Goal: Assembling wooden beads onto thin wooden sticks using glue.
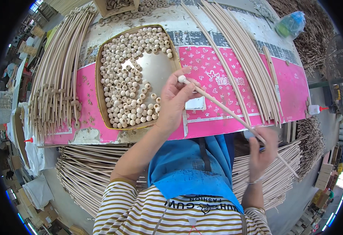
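Head view: your worktable (175, 17), part-covered by a pink sheet (296, 86), carries a left dowel bundle (62, 58) and a right dowel bundle (245, 58), the latter just beyond the held dowel (220, 105). It slants from your left hand (173, 94), its thumb and fingers pinching beside the pale end ball (182, 79), past your blurred right hand (268, 143); whether those fingers grasp it, you cannot tell. A gold-rimmed tray (156, 70) holds loose wooden beads (109, 74).

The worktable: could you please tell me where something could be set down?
Bare pink covering lies right of the flat wooden strip, and between the bead tray and the loose dowel nearest it. The left end is crowded with disc-fitted rods.
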The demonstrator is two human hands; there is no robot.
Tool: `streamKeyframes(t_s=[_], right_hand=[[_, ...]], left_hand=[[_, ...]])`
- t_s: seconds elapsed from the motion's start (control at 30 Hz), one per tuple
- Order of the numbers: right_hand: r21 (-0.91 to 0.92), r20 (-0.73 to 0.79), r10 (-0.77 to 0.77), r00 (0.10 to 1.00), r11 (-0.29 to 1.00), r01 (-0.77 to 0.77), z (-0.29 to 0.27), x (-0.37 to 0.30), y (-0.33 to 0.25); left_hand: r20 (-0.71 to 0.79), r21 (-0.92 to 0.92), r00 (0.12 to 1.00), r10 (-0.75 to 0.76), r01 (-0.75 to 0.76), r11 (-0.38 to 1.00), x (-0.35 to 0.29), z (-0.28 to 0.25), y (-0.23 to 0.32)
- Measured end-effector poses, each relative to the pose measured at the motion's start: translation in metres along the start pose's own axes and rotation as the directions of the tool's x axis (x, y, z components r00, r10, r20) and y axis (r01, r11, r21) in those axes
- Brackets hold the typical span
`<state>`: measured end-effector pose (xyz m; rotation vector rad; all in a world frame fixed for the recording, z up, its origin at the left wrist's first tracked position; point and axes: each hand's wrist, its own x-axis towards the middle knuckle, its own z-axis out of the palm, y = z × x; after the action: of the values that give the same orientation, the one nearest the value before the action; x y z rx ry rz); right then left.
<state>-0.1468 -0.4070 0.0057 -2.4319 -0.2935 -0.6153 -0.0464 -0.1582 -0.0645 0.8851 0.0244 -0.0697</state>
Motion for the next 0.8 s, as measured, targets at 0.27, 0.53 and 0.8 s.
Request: streamKeyframes(t_s=[0.27, 0.53, 0.8], right_hand=[[-0.076, 0.207, 0.223, 0.953, 0.975, -0.211, -0.017, -0.073, 0.063], [0.095, 0.243, 0.314, 0.918, 0.934, -0.345, 0.005, -0.085, 0.043], [0.289, 0.182, 0.400, 0.898, 0.851, -0.438, 0.025, -0.117, 0.057]], left_hand=[[-0.008, 0.152, 0.998, 0.062, -0.060, 0.986, 0.017, -0.019, 0.029], [0.058, 0.163, 0.997, 0.052, -0.061, 0.985, 0.028, -0.035, 0.036], [0.215, 0.201, 0.974, 0.077, -0.121, 0.972, 0.049, -0.008, 0.027]])
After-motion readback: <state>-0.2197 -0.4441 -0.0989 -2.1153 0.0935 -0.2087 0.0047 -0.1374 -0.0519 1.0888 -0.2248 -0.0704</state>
